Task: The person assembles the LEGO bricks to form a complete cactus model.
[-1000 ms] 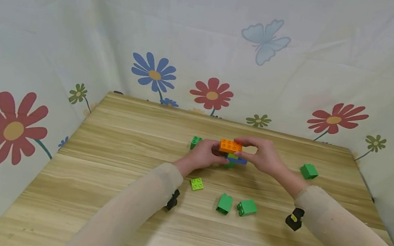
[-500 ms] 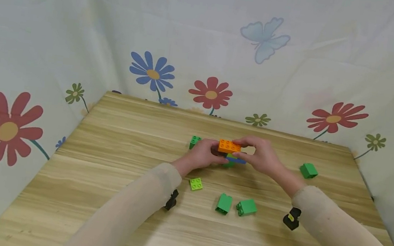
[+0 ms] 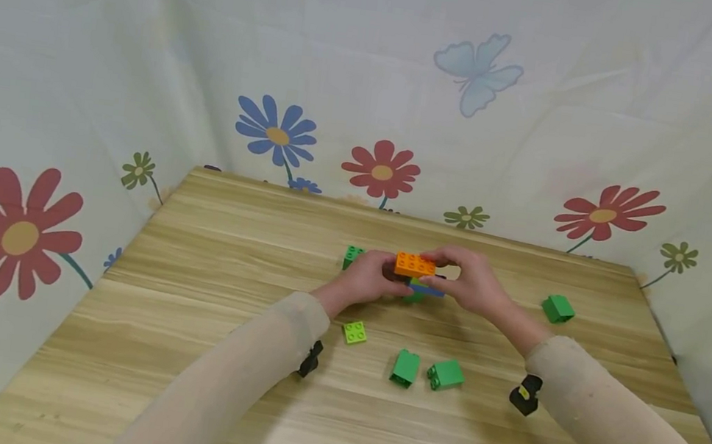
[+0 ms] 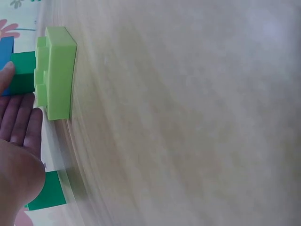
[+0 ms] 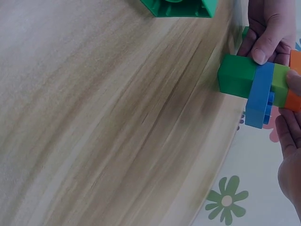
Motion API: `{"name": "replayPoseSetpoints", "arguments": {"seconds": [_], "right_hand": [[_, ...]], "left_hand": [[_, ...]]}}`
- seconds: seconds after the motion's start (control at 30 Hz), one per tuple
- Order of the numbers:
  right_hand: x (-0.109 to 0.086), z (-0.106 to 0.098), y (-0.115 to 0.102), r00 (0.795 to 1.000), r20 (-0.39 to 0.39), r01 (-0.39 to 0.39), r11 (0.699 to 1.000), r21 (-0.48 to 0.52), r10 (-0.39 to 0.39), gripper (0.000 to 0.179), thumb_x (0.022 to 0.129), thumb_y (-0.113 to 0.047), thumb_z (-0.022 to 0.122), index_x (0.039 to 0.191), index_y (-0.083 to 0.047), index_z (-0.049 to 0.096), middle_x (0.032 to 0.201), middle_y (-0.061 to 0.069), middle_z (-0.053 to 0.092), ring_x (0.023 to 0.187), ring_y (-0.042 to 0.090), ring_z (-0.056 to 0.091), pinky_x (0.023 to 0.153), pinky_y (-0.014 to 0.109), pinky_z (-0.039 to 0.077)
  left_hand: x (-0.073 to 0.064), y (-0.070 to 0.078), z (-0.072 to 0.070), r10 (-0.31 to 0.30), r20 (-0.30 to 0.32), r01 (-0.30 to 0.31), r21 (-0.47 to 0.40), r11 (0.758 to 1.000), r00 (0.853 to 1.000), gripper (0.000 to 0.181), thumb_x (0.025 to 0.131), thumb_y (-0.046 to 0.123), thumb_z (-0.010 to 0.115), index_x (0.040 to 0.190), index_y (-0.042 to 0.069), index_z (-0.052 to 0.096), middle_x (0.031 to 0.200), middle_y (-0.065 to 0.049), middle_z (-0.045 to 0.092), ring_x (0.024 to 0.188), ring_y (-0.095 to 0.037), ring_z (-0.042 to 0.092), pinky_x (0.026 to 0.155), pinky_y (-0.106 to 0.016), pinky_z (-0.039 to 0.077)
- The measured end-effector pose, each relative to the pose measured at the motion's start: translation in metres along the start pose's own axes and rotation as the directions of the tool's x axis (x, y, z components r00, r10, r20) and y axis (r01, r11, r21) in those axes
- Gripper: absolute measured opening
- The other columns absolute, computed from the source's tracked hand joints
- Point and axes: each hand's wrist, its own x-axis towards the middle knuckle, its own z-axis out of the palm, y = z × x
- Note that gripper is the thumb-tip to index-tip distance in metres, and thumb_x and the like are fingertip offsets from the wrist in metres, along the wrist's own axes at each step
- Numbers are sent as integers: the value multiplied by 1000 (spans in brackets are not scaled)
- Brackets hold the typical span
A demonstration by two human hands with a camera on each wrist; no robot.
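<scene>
A stack of toy bricks stands between my hands: a green brick (image 5: 236,75), then a blue brick (image 5: 260,101), a lime brick (image 5: 279,87) and an orange brick (image 3: 414,265) at the top. My left hand (image 3: 365,279) grips the stack low down, its thumb near the seam of green and blue in the right wrist view. From the other side my right hand (image 3: 475,285) pinches the orange brick, thumb in front. In the head view fingers hide part of the lower bricks. Whether the stack touches the table, I cannot tell.
On the wooden table (image 3: 187,290), a flat lime brick (image 3: 354,333) lies nearer the front. Two green bricks, one left (image 3: 405,368) and one right (image 3: 446,374), lie nearby. Another green brick (image 3: 559,309) is far right; one more (image 3: 353,256) sits behind my left hand. Flowered cloth (image 3: 325,40) hangs behind.
Hands and stack hold nearly the same position; only the head view shifts very slightly. The loose bricks stay where they were.
</scene>
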Motion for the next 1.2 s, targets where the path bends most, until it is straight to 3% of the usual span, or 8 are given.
{"name": "replayPoseSetpoints", "arguments": {"seconds": [0.47,0.93,1.2], "right_hand": [[-8,3,3,995,26,-96,986,138,94,56,91,-11,87,141,2,67,134,17,73,120,34,71,107,50,55],[-11,10,6,987,-1,-154,963,220,158,45,92,-6,85,134,0,70,125,15,75,114,31,72,105,47,57],[-11,10,6,988,2,-152,963,223,156,43,94,-6,83,134,2,70,125,17,75,114,33,72,104,53,57]], "left_hand": [[-1,2,-2,-12,7,12,6,1000,1000,47,94,25,86,136,12,71,128,0,76,112,-14,71,106,-34,56],[-2,5,-1,-24,11,24,2,1000,1000,47,94,25,86,137,13,70,128,1,75,114,-14,70,107,-34,55],[-2,5,-3,-16,21,17,-4,1000,1000,48,94,24,86,137,13,70,128,1,75,114,-14,70,106,-34,55]]}}
